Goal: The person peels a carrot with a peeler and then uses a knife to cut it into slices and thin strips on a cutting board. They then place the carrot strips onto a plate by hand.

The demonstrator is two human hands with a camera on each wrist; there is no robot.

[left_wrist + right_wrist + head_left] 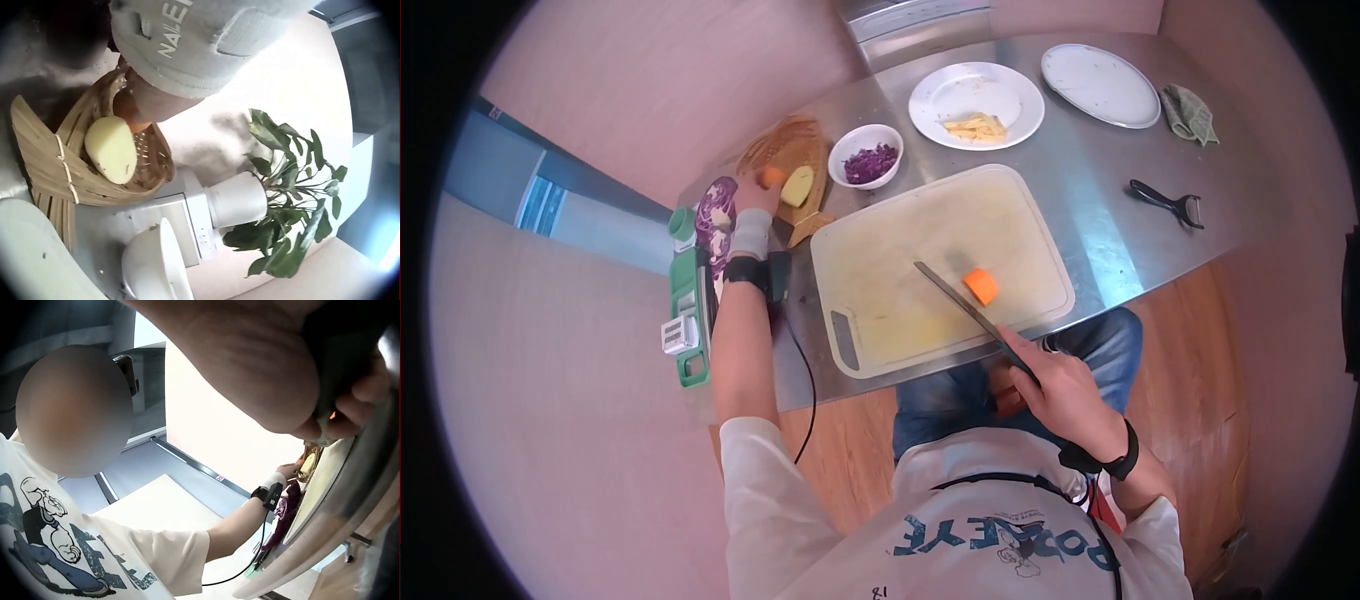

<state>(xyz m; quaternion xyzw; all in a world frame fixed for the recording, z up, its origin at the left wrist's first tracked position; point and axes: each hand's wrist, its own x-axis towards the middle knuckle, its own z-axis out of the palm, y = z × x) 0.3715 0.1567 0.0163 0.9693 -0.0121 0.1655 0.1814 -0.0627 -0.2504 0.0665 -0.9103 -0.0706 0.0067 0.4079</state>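
In the head view my left hand (757, 192) reaches into a woven basket (808, 132) at the far left, its fingers around an orange carrot piece (771, 176). A halved potato (797, 187), pale cut face showing, lies beside it. In the left wrist view the hand (156, 103) partly covers the carrot (128, 107), and its fingertips are hidden. My right hand (1065, 390) grips a knife (960, 300) by its handle, the blade slanting over the cutting board (900, 240). A carrot chunk (980, 286) sits on the board just right of the blade.
A white bowl (865, 157) of shredded purple cabbage and a plate (977, 90) with pale yellow strips stand behind the board. Another plate (1100, 86), a cloth (1189, 114) and a peeler (1168, 203) lie rightward. Cut purple cabbage (717, 215) and a green slicer (689, 310) lie left.
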